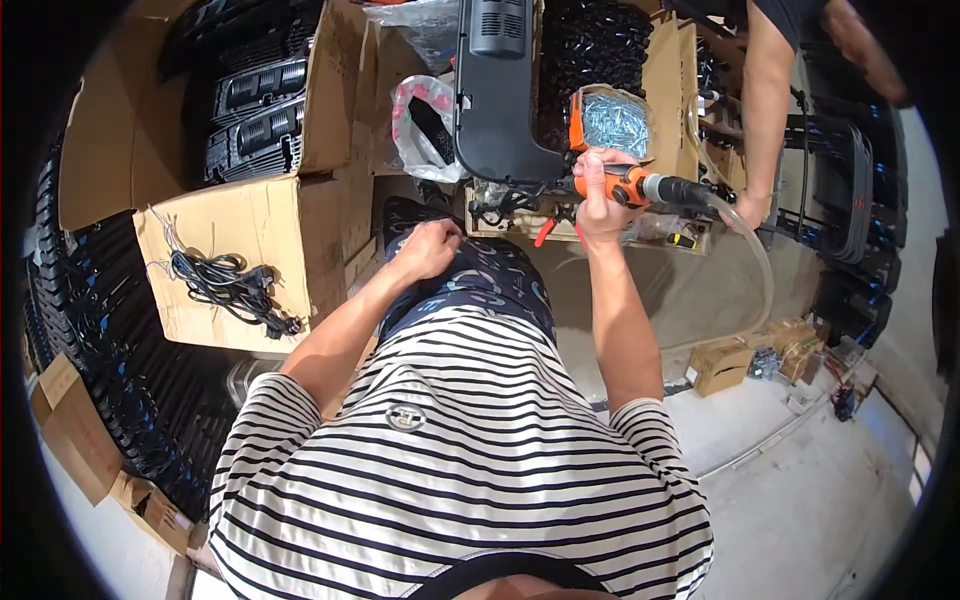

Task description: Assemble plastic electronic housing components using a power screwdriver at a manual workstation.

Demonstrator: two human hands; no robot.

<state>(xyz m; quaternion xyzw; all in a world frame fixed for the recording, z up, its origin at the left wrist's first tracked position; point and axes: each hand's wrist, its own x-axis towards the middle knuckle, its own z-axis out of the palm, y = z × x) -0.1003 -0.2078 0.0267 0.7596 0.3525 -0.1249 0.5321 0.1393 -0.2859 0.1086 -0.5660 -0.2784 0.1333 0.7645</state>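
Note:
My right hand [603, 205] grips an orange and black power screwdriver [628, 187], with a clear hose [768, 285] looping from its rear end. The tool lies beside the lower end of a dark grey curved plastic housing [500, 120], which stretches away in front of me. Its tip is hidden near the housing's edge. Above my lap, my left hand [430, 250] is closed, knuckles up; whatever its fingers hold, if anything, is hidden. Just past the screwdriver sits an open bag of silver screws [614, 125] among small black parts [595, 50].
Left stands a cardboard box [325, 100] of black vented parts, with a coiled black power cable [225, 285] on its flap. A white plastic bag [425, 125] is beside the housing. Red-handled pliers [545, 232] lie below it. Another person's arm [765, 110] reaches in at right.

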